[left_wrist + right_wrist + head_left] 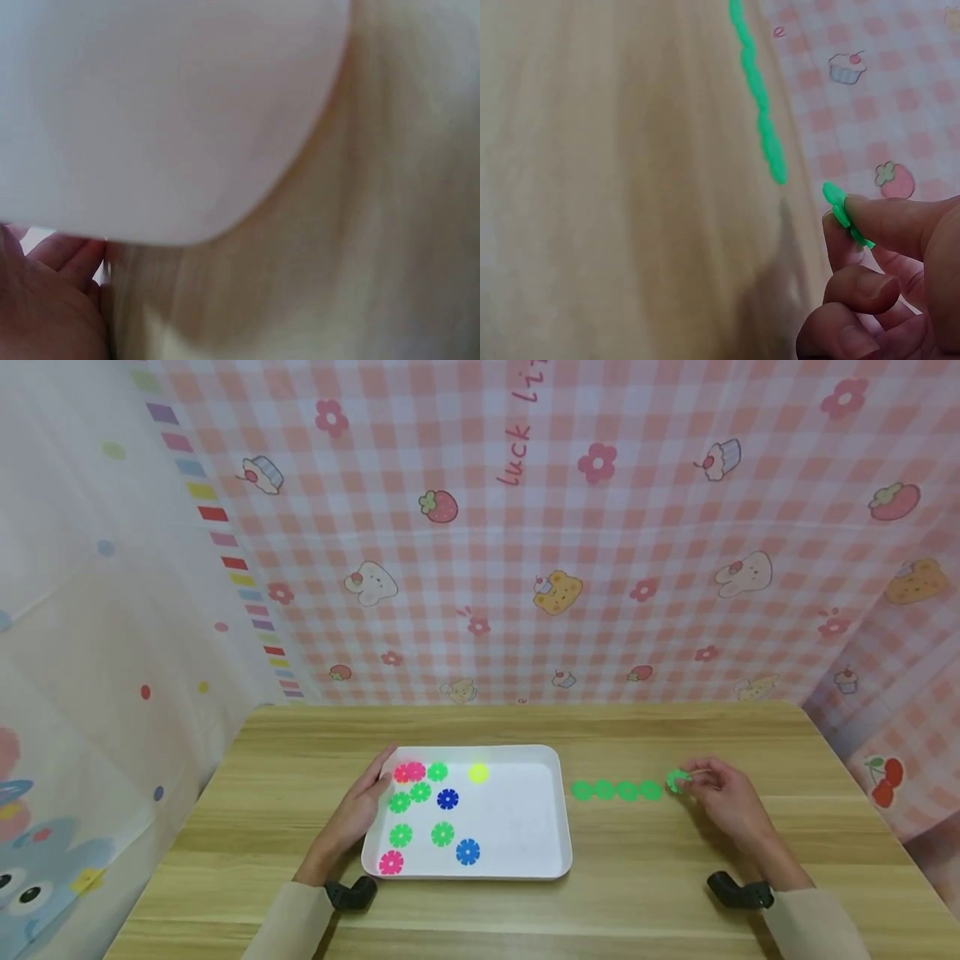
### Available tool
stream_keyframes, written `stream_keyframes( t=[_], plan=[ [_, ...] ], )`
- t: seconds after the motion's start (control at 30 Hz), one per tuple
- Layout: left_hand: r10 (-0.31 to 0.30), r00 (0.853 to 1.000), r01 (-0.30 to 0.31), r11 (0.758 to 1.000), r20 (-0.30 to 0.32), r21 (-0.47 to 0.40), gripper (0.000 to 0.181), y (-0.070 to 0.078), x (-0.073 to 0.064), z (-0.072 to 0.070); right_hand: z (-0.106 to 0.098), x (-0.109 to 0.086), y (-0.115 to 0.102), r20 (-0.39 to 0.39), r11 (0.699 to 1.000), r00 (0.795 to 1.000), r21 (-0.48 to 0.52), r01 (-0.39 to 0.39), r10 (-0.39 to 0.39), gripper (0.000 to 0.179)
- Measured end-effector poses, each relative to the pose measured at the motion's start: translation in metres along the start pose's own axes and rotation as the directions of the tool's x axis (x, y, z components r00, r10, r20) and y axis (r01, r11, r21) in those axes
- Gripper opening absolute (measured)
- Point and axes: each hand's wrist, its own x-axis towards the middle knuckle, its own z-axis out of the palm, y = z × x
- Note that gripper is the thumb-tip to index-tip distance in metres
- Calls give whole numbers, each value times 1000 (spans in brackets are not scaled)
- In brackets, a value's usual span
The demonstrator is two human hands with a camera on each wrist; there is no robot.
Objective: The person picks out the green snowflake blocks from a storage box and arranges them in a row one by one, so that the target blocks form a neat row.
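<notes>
Sleeves (817, 925): pale beige; a black wrist device (738, 892) sat just beyond each cuff.
Left hand (352, 810): gripped the left rim of the white tray (517, 827), thumb over the edge.
Tray contents, unplaced: five green pieces (442, 828), three pink or red pieces (415, 771), two blue pieces (468, 845) and one yellow piece (478, 773).
Right hand (726, 797): pinched a notched green disc (677, 781), tilted, between thumb and finger, just beyond the row's right end and apart from it.
Green row (628, 791): four discs, edge to edge, right of the tray; whether interlocked could not be told.
Progress, as judged: four set out, a fifth in hand but not yet joined; eleven lay in the tray.
Tabletop (637, 918): light wood grain.
Left drape (75, 610): white, dotted.
Back drape (495, 543): pink gingham, printed with strawberries, cupcakes and bears.
</notes>
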Motion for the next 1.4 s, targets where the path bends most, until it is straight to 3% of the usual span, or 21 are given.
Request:
stream_keyframes(
  t=[0.47,0.83,1.4],
  plan=[
    [-19,1000,20,1000,-13,13,51,3,-1,-2,8,4,10,-8,1000,1000,-25,-16,16,27],
    [12,1000,-12,1000,1,-7,51,0,1,-2,9,4,14,-21,1000,1000,-17,-15,15,27],
    [12,1000,-12,1000,15,-25,51,-1,0,-2,11,3,15,-53,999,998,-41,37,-39,24]
  ],
)
